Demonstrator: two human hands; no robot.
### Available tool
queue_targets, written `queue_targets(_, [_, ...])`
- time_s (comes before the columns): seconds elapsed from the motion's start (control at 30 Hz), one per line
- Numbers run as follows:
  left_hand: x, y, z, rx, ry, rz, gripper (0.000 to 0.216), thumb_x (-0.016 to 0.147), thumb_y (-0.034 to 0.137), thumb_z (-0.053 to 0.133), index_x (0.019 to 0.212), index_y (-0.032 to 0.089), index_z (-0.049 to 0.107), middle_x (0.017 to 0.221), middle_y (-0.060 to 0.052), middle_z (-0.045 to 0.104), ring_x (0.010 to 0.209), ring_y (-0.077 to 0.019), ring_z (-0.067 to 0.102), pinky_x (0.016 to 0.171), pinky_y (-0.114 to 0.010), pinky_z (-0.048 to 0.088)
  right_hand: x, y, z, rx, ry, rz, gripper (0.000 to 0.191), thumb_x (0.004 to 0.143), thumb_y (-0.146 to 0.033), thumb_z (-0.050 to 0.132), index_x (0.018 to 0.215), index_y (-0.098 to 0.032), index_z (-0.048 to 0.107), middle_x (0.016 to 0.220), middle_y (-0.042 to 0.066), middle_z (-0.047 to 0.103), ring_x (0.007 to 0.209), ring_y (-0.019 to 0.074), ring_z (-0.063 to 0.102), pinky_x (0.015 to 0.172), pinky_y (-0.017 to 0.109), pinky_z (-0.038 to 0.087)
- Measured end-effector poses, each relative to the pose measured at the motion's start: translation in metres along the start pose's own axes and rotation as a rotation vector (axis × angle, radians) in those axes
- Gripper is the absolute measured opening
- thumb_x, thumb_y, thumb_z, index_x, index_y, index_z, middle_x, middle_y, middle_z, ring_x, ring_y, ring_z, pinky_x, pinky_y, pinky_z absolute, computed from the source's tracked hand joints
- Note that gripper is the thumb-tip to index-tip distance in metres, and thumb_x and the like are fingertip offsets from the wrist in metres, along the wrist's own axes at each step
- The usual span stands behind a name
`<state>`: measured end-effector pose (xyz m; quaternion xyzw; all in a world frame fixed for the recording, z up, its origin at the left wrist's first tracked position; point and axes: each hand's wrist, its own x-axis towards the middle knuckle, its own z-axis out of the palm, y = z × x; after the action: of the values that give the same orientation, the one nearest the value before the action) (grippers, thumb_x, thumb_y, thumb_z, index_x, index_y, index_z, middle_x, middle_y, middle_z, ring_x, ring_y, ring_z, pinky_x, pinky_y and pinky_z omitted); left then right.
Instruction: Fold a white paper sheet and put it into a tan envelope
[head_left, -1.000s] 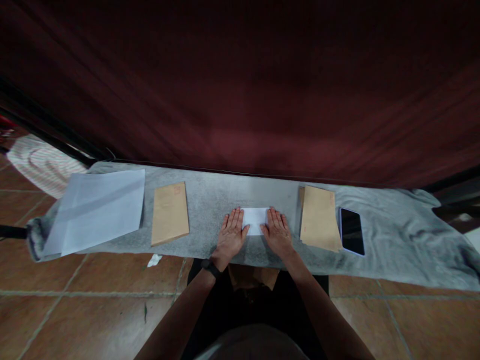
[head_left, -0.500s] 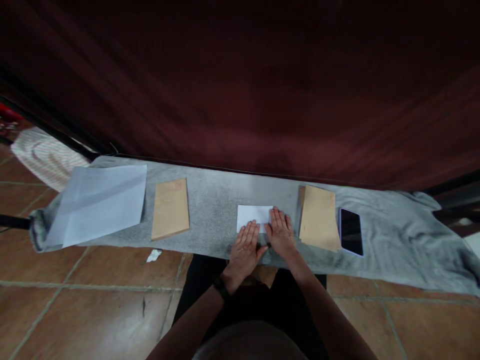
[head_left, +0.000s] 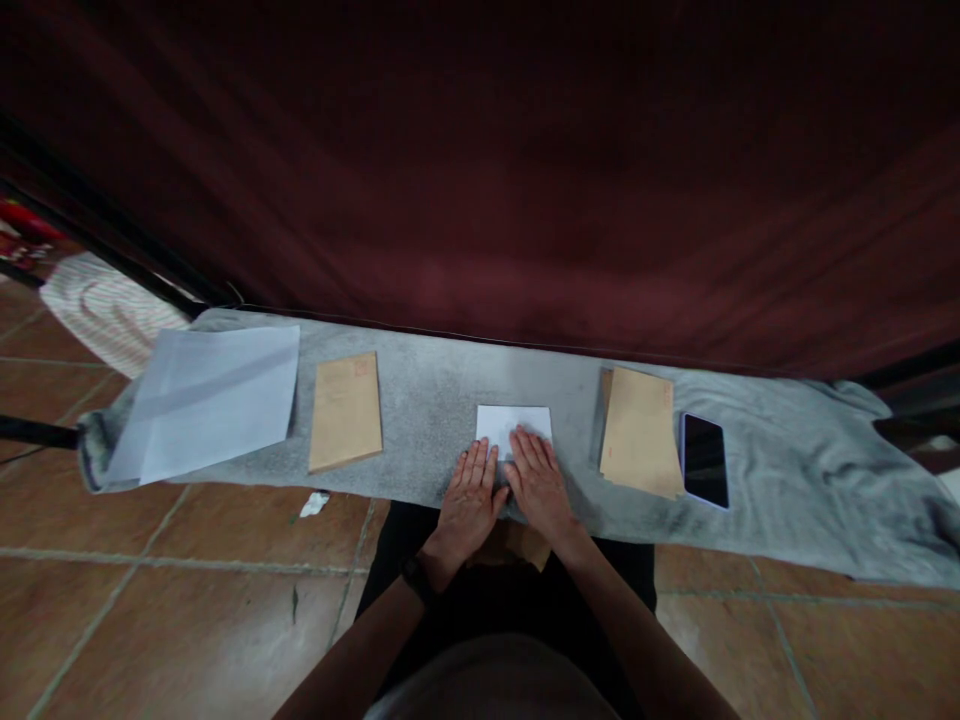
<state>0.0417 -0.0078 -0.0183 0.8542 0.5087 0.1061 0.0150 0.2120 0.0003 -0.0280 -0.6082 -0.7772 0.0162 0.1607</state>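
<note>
A small folded white paper lies on the grey cloth straight in front of me. My left hand rests flat with its fingertips on the paper's lower left part. Flat on the lower right part lies my right hand, its fingers stretched out and pointing away from me. The two thumbs come close together at the paper's near edge. Both hands cover much of that near edge, and neither grips anything.
To the right are a stack of brown envelopes and a phone. More brown envelopes lie to the left, then large white sheets. A dark red curtain hangs behind the cloth. A white scrap is on the tiled floor.
My right hand has slid left from the paper's right edge to its middle. My left hand has shifted slightly left and toward me. The whole view has moved a little.
</note>
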Motion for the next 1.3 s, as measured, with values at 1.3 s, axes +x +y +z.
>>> queue_targets(1.3, [0.066, -0.026, 0.017, -0.012, 0.013, -0.052, 0.058, 0.105, 0.032, 0.033, 0.158, 0.010, 0.033, 0.165, -0.014, 0.031, 0.156, -0.0255, 0.023, 0.127, -0.047, 0.023, 0.004, 0.003, -0.004, -0.008, 0.041, 0.069, 0.052, 0.109, -0.033, 0.028, 0.155, -0.012, 0.043, 0.157, 0.014, 0.045, 0.147, 0.0264, 0.042, 0.124, 0.049, 0.026])
